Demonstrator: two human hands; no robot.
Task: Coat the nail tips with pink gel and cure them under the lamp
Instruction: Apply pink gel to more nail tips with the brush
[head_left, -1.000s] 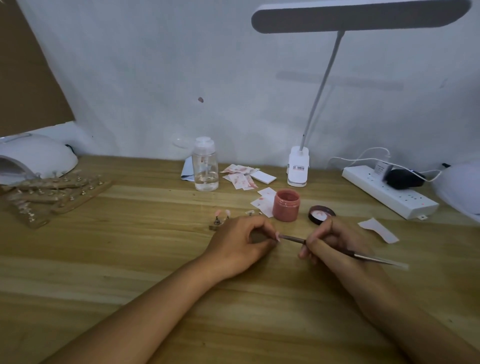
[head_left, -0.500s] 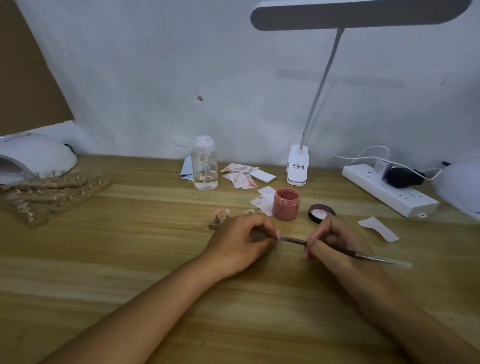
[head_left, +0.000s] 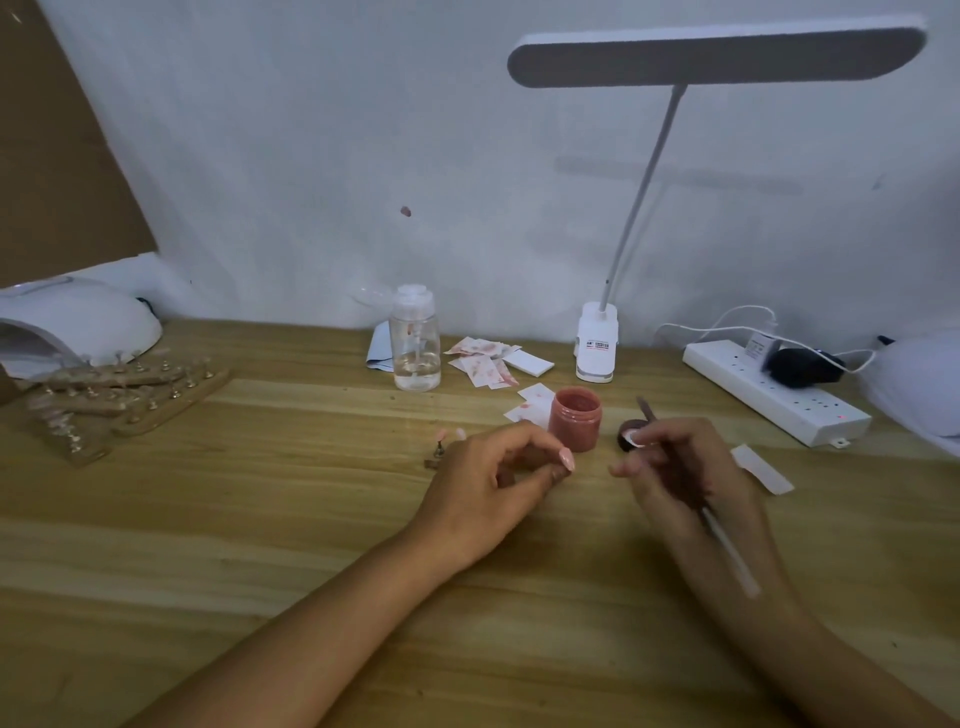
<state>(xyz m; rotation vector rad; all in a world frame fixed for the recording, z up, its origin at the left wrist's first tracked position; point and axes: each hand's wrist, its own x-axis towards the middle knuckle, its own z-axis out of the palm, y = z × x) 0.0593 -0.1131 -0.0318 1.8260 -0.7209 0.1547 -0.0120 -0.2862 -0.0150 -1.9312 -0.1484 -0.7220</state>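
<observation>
- Head view: the left hand (head_left: 493, 483) rests on the wooden table (head_left: 260, 519), its fingers curled, pinching a pink nail tip (head_left: 566, 460) between thumb and forefinger.
- The right hand (head_left: 685, 478) grips a thin brush (head_left: 727, 545). The brush's dark tip points up and away from the person, and its pale handle runs back over the wrist.
- A gap of plain wood separates the two hands. The brush tip stands apart from the nail tip.
- Just beyond that gap stands the open jar of pink gel (head_left: 575, 418), close to the left forefinger. Its dark lid (head_left: 631, 439) lies beside it, just past the right hand's fingers.
- Just left of the left hand's knuckles is a small stand (head_left: 441, 447) carrying two pink tips.
- Far to the left of the left hand, wooden racks of tip holders (head_left: 119, 395) lie fanned in front of the white curing lamp (head_left: 78, 327), which sits at the table's back left edge. A wide run of wood lies between them and the left hand.
- Beyond the hands, by the wall, stand a clear pump bottle (head_left: 414, 343), stained paper wipes (head_left: 488, 358) and the clamp base of a desk lamp (head_left: 597, 343).
- Right of the right hand lies a white paper strip (head_left: 761, 470). Farther off, a power strip (head_left: 769, 395) runs slantwise toward the right edge.
- On the person's side of both hands, only the forearms cross the wood.
</observation>
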